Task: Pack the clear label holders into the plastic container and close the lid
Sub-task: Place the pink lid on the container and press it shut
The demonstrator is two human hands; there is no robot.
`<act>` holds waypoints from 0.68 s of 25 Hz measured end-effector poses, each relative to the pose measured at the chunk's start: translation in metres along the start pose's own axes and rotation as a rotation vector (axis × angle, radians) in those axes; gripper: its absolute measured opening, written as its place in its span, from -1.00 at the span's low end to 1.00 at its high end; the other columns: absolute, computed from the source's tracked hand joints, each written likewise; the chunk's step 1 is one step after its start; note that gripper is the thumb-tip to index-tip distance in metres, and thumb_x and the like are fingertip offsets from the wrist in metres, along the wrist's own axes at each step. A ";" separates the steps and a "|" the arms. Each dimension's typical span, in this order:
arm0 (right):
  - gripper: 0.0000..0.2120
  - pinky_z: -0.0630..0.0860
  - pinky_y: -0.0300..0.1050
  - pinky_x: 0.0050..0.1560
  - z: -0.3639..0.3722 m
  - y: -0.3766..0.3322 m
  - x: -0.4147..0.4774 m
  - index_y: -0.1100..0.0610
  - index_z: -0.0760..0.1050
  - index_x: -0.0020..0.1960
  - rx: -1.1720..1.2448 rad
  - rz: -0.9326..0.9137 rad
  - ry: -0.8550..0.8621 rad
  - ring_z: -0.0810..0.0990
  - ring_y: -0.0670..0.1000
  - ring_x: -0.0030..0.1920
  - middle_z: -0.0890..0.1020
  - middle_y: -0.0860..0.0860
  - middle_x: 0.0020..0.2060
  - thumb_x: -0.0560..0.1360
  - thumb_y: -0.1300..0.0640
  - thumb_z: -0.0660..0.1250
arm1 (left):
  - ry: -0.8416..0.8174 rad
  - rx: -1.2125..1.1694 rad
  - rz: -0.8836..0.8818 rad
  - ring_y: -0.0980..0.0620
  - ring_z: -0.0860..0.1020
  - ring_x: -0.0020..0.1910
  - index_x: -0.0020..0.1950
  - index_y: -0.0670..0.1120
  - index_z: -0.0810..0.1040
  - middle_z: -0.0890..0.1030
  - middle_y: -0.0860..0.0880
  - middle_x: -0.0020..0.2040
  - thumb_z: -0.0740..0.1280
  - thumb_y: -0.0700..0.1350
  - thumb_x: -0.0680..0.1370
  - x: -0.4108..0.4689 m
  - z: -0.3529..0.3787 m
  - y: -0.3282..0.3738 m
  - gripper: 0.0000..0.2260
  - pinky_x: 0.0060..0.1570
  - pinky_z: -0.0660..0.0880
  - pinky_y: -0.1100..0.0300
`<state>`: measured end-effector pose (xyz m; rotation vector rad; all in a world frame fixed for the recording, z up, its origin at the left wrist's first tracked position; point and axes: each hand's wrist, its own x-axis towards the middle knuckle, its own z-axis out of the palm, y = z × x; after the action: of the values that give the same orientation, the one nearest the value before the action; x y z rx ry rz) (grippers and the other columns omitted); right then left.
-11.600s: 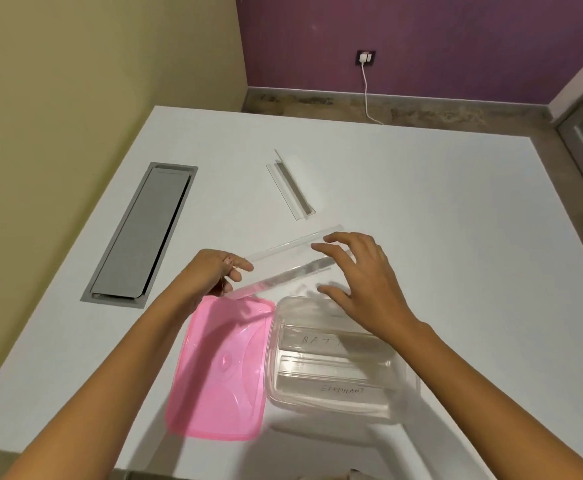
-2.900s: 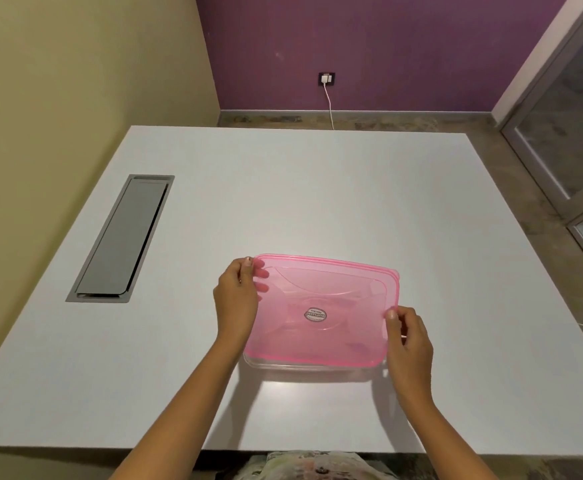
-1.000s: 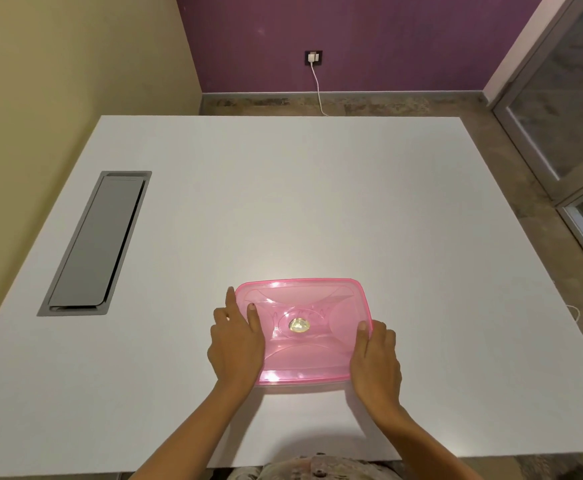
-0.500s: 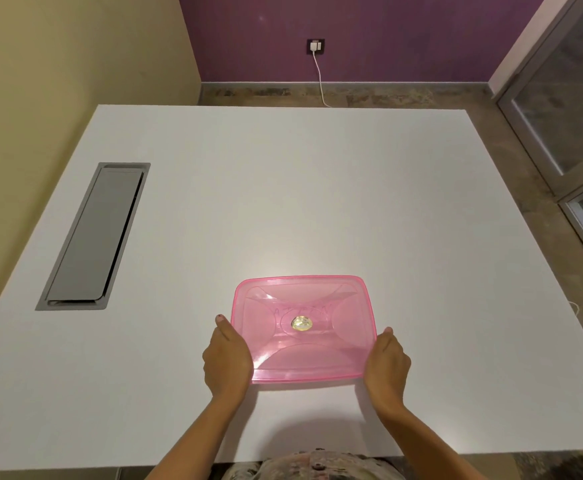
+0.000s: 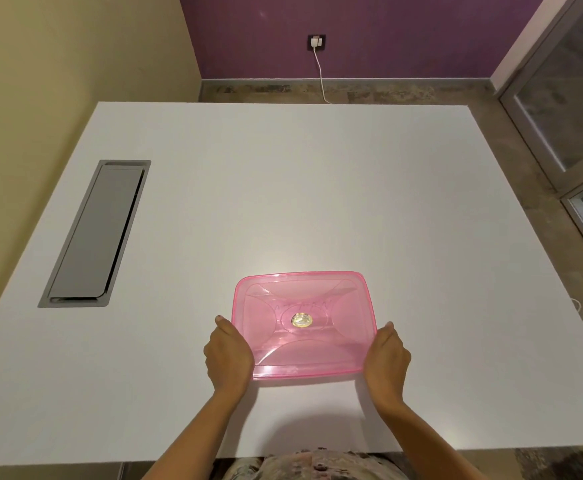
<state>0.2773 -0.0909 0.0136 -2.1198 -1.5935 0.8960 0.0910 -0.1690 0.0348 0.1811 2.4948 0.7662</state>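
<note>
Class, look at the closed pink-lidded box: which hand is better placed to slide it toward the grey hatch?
Right hand: it sits against the box's side away from the hatch, so it could probably push. The left hand lies in the path.

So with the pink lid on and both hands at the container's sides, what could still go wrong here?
1. The pink lid may not be fully sealed: its near edge looks slightly wavy, so a corner could pop up.
2. The left hand and right hand only flank the sides; whether either has a firm grip is unclear, so a lift could slip.
3. The container sits near the table edge.
</note>
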 end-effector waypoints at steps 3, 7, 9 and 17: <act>-0.62 0.41 -0.08 -0.17 0.000 0.001 0.000 0.31 0.44 -0.07 0.002 -0.019 0.002 0.59 0.24 -0.14 0.60 0.24 -0.18 0.64 0.20 -0.11 | 0.021 0.017 0.043 -0.33 0.46 0.11 0.12 -0.33 0.43 0.54 -0.34 0.12 -0.12 -0.17 0.65 0.000 0.001 -0.002 -0.62 0.07 0.38 -0.10; -0.53 0.42 -0.10 -0.16 -0.002 -0.001 -0.002 0.30 0.44 -0.17 0.069 0.008 0.009 0.59 0.19 -0.17 0.58 0.18 -0.25 0.65 0.09 -0.13 | 0.041 0.014 0.037 -0.32 0.48 0.06 0.03 -0.31 0.46 0.56 -0.32 0.06 -0.11 -0.13 0.65 0.002 0.003 -0.006 -0.60 0.03 0.40 -0.09; -0.54 0.46 -0.04 -0.13 -0.005 -0.002 0.001 0.27 0.43 -0.17 0.033 0.026 0.000 0.58 0.22 -0.16 0.57 0.15 -0.26 0.65 0.06 -0.12 | 0.049 0.025 0.000 -0.30 0.50 0.04 0.05 -0.26 0.49 0.57 -0.30 0.06 -0.12 -0.05 0.64 0.002 0.001 -0.005 -0.56 0.05 0.40 -0.09; -0.50 0.40 0.08 0.12 -0.008 -0.065 0.053 0.24 0.46 0.18 -0.110 -0.037 -0.094 0.52 0.28 0.12 0.58 0.26 0.08 0.63 -0.06 -0.12 | -0.021 0.066 0.144 -0.25 0.49 0.08 0.16 -0.19 0.43 0.56 -0.25 0.10 -0.10 0.10 0.63 0.035 0.001 0.034 -0.54 0.05 0.37 -0.05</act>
<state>0.2445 -0.0200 0.0444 -2.1426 -1.7612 0.9285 0.0603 -0.1313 0.0375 0.3934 2.5090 0.7356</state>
